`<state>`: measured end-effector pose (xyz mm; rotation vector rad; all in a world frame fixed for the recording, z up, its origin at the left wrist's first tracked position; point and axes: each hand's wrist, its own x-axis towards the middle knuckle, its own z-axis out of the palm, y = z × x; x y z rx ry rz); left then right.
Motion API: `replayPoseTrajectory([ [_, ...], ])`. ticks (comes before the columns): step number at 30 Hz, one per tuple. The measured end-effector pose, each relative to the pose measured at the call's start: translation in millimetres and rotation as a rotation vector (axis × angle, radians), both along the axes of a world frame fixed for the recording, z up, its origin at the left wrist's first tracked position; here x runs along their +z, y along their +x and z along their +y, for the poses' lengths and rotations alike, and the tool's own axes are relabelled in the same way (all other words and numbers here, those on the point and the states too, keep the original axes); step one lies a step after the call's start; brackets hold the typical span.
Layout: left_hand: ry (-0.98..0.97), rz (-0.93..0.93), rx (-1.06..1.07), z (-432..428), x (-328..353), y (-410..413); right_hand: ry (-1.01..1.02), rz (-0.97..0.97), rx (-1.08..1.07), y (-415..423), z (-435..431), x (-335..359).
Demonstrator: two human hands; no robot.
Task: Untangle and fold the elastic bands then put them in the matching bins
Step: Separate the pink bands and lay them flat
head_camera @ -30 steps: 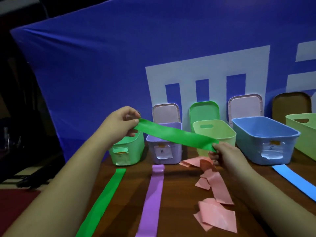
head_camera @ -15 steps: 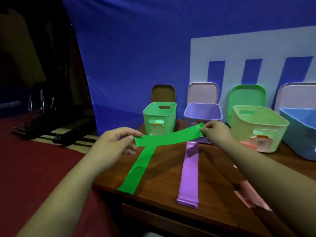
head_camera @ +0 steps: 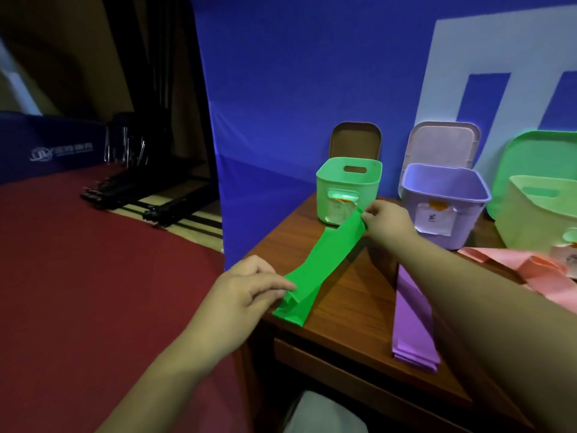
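Two hands held one green band (head_camera: 324,257) stretched lengthwise along the left edge of the table (head_camera: 349,304).
Half a second before, this band hung crosswise above the table; now it ran from the front left corner toward the green bin (head_camera: 348,185), so I judge it was being lined up for folding and was not yet binned. The left hand (head_camera: 249,289) pinched the near end and the right hand (head_camera: 387,223) pinched the far end just before the bin, well apart. The band looked flat and smooth, sagging a little, with another green layer under its near end.
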<state>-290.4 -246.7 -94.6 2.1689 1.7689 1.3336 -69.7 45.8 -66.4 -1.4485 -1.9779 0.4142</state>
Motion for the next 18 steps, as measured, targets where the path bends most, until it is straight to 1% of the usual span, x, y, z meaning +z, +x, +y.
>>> replayPoseTrajectory([
  [3, 0.028, 0.102, 0.034, -1, -17, -1, -0.029, -0.005, 0.015, -20, 5, -5],
  [6, 0.004, 0.083, 0.014, -1, -28, -4, -0.062, -0.054, 0.017, -37, 13, -11],
  [9, -0.062, 0.055, -0.042, -2, -36, -9, -0.117, -0.098, 0.021, -49, 18, -17],
  [12, -0.110, 0.013, -0.070, -2, -43, -13, -0.124, -0.129, 0.037, -57, 20, -21],
  [18, -0.123, -0.005, -0.065, -1, -51, -16, -0.131, -0.169, 0.034, -62, 17, -29],
])
